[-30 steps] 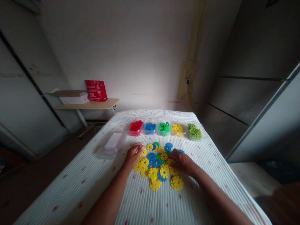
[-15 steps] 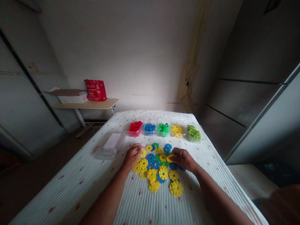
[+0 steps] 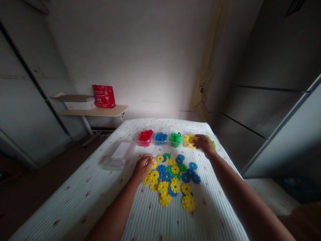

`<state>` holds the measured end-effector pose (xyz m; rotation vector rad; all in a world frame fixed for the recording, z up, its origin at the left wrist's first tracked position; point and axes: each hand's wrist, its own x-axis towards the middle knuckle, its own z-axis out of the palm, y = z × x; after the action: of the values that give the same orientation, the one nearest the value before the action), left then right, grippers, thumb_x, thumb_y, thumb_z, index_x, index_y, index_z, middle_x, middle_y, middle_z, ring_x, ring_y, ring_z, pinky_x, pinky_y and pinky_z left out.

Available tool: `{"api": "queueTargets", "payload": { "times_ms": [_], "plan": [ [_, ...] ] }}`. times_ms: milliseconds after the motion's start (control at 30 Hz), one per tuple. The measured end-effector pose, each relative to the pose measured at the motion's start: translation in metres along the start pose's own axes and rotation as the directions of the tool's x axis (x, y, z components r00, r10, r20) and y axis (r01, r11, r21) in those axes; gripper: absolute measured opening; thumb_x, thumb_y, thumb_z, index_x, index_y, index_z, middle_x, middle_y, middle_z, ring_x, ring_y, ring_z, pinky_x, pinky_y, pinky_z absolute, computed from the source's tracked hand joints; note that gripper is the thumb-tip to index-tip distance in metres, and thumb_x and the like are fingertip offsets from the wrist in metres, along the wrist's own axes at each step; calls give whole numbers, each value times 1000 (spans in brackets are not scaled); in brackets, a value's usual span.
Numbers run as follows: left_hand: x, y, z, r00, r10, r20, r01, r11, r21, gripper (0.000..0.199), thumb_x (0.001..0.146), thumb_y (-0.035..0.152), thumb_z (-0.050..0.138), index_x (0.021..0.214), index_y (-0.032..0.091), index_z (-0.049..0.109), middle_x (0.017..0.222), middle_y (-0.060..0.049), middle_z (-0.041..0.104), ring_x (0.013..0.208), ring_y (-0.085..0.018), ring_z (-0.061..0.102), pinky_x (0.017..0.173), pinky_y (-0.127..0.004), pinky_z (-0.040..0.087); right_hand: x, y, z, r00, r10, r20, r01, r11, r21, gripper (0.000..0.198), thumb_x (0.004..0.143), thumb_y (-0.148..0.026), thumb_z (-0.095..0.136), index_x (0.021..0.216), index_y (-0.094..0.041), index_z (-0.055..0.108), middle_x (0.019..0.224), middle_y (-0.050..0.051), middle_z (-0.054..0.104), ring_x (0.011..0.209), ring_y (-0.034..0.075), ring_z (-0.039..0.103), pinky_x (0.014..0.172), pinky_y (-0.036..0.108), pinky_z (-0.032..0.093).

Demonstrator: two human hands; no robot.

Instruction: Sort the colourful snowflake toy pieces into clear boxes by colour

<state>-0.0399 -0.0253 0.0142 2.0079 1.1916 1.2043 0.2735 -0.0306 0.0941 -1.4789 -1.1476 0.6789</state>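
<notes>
My right fingers [image 3: 200, 142] are bunched at the right side of the yellow tub [image 3: 190, 146]; whether they pinch anything I cannot tell. Just right of them, partly hidden by my hand, is the lime tub [image 3: 216, 143]; leftward from them run the green tub [image 3: 175, 145], blue tub [image 3: 160, 143] and red tub [image 3: 144, 144]. My left fingers [image 3: 147, 158] curl by a yellow disc [image 3: 153, 164], hold unclear. Right of those, loose discs [image 3: 175, 185] lie on the cloth [image 3: 210, 214]

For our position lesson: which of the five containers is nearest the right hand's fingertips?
The container of yellow pieces, fourth from left: the right hand has fingertips at its right side; none sits closer.
</notes>
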Motion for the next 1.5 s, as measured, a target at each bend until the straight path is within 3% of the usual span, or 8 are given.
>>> {"api": "queueTargets", "payload": {
  "times_ms": [100, 167, 300, 433, 900, 1100, 1333, 1500],
  "plan": [
    [0, 0, -1, 1000, -5, -16, 5, 1000, -4, 34, 83, 40, 43, 76, 17, 67, 99, -9, 65, 97, -20, 61, 87, -32, 48, 17, -5, -5, 994, 1, -106, -10, 996, -85, 31, 64, -24, 63, 93, -15, 58, 86, 7, 64, 50, 10, 58, 45, 22, 46],
    [0, -1, -1, 1000, -10, -14, 10, 1000, -9, 33, 83, 39, 43, 79, 17, 68, 99, -9, 66, 97, -20, 61, 87, -32, 48, 12, -1, -7, 993, -13, -117, -2, 991, -132, 21, 66, -23, 60, 85, -14, 60, 78, 6, 65, 48, 10, 58, 44, 21, 44],
    [-1, -2, 0, 1000, -12, -7, 12, 1000, -18, 32, 83, 38, 44, 82, 17, 69, 100, -10, 65, 97, -19, 60, 87, -32, 48, -19, 25, -10, 988, -151, -40, 133, 947, -293, 16, 72, -27, 50, 72, -16, 61, 62, 3, 63, 49, 13, 58, 47, 22, 43],
    [-1, -2, 1, 999, -37, -11, 36, 997, -61, 31, 81, 39, 48, 82, 17, 70, 100, -9, 66, 95, -19, 60, 86, -30, 48, -41, 57, -15, 947, -309, 91, 309, 794, -523, 23, 75, -30, 44, 71, -18, 64, 73, 6, 68, 65, 18, 63, 61, 26, 46],
    [0, -4, 0, 999, -35, -30, 33, 998, -62, 30, 82, 36, 48, 82, 17, 70, 98, -10, 66, 95, -20, 61, 88, -32, 47, -48, 81, -12, 945, -255, 206, 317, 543, -778, 27, 86, -26, 39, 83, -19, 65, 88, 7, 66, 75, 17, 62, 63, 24, 40],
    [-1, -5, 0, 999, -34, -29, 32, 997, -68, 31, 82, 38, 48, 83, 17, 70, 100, -9, 66, 97, -20, 60, 88, -31, 47, -50, 79, -10, 948, -248, 201, 309, 559, -770, 29, 86, -27, 38, 84, -19, 66, 89, 7, 66, 76, 17, 62, 64, 24, 41],
    [0, -8, 0, 999, -38, -27, 37, 998, -47, 33, 82, 40, 47, 84, 17, 70, 100, -9, 66, 98, -20, 60, 89, -31, 47, -47, 66, -24, 934, -109, 342, 287, 797, -531, 39, 76, -48, 51, 92, -19, 70, 89, 6, 69, 76, 19, 63, 65, 27, 47],
    [0, -5, 0, 999, -44, -23, 43, 997, -59, 31, 81, 39, 48, 82, 17, 70, 98, -9, 66, 97, -20, 60, 89, -31, 47, -48, 64, -24, 894, -136, 427, 389, 708, -589, 37, 66, -39, 62, 97, -20, 69, 92, 5, 66, 77, 17, 61, 68, 24, 45]
  ]
}}
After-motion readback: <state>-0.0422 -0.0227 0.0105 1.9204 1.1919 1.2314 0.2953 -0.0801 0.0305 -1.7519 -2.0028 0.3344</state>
